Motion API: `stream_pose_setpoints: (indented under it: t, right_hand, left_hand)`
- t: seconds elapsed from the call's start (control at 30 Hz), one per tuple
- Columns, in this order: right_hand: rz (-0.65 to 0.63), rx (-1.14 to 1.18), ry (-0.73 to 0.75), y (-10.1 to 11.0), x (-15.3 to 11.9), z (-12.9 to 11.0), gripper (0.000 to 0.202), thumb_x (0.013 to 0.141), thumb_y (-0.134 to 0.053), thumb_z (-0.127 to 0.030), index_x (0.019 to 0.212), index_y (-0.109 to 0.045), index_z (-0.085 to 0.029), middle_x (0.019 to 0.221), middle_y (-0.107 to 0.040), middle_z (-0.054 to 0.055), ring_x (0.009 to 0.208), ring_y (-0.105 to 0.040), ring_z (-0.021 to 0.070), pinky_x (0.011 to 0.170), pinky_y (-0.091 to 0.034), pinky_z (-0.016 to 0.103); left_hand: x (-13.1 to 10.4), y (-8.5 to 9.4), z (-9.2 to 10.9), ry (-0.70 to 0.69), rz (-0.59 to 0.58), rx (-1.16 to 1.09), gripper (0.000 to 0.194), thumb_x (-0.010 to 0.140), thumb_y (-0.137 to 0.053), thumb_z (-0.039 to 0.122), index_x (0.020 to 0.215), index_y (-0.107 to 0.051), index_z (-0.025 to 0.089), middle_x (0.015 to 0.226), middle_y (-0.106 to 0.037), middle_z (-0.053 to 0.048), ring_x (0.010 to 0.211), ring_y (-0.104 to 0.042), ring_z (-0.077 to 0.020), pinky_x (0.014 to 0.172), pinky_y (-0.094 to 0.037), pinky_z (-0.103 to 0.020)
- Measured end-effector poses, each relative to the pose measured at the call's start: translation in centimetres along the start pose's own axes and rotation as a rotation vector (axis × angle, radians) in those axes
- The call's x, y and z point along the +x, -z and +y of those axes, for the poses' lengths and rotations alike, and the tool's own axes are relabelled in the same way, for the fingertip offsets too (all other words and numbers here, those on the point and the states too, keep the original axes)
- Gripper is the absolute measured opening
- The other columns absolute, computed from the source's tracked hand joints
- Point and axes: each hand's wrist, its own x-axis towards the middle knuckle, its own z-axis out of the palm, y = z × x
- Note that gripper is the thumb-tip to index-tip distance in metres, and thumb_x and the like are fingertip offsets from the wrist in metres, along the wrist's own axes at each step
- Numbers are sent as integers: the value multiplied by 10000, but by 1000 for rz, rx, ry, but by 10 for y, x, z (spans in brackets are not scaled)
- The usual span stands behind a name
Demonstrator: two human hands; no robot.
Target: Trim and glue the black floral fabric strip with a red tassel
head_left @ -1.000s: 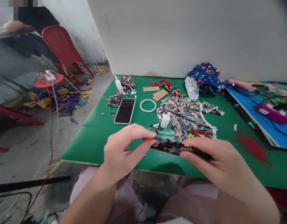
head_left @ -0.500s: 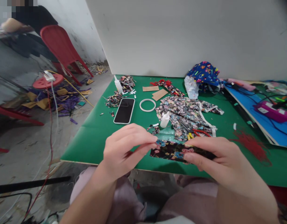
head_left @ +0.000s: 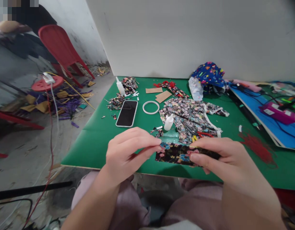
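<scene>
A strip of dark floral fabric (head_left: 174,154) is stretched between my two hands, just above the table's front edge. My left hand (head_left: 129,153) pinches its upper left corner between thumb and fingertips. Thumb and fingers of my right hand (head_left: 216,156) close on the strip's right part, covering that end. Just beyond lie a small white squeeze bottle (head_left: 168,122), scissors with red handles (head_left: 205,134) partly behind my right hand, and a larger piece of floral fabric (head_left: 190,115) with white edges.
On the green table (head_left: 89,143) are a phone (head_left: 127,113), a white ring-shaped roll (head_left: 151,107), brown card pieces (head_left: 163,96), a second bottle (head_left: 120,87) and red threads (head_left: 259,148). A blue board (head_left: 279,127) with cables lies right. A person sits on a red chair (head_left: 58,41) at far left.
The fabric strip has tilted slightly, so more of its front face shows. Both hands keep their grip. The whole view has shifted a little.
</scene>
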Motion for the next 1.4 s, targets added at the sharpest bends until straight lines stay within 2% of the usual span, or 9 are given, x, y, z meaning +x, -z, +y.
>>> stream_pose_setpoints:
  t: [0.83, 1.07, 1.23, 1.4]
  right_hand:
    - [44, 54, -42, -1, 2, 4, 161, 825, -591, -267, 711, -681, -197, 573, -631, -28, 422, -507, 61, 406, -424, 156]
    - [26, -66, -14, -2, 2, 4, 171, 841, -569, -279, 717, -661, -204, 550, -597, -41, 439, -510, 60, 408, -390, 157]
    - [28, -136, 11, -3, 2, 5, 153, 848, -566, -269, 734, -647, -206, 565, -598, -47, 450, -511, 58, 416, -375, 163]
    - [41, -181, 90, -3, 1, 6, 94, 848, -575, -238, 789, -648, -222, 632, -640, -50, 511, -547, 61, 489, -411, 160]
  left_hand:
    - [-1, -3, -3, 1, 11, 58, 235, 707, -695, 21, 885, -656, 170, 737, -697, 21, 676, -635, -83, 631, -513, -173]
    - [-2, -2, 0, 41, 32, 103, 232, 727, -693, 61, 894, -655, 217, 720, -700, 33, 645, -638, -98, 579, -519, -190]
    - [-1, 0, -1, 32, 44, 86, 288, 711, -699, 32, 932, -662, 212, 761, -708, 31, 678, -638, -91, 616, -517, -185]
    - [-3, 3, -3, 88, 56, 18, 335, 716, -685, 20, 982, -663, 223, 831, -723, 20, 706, -652, -108, 637, -529, -221]
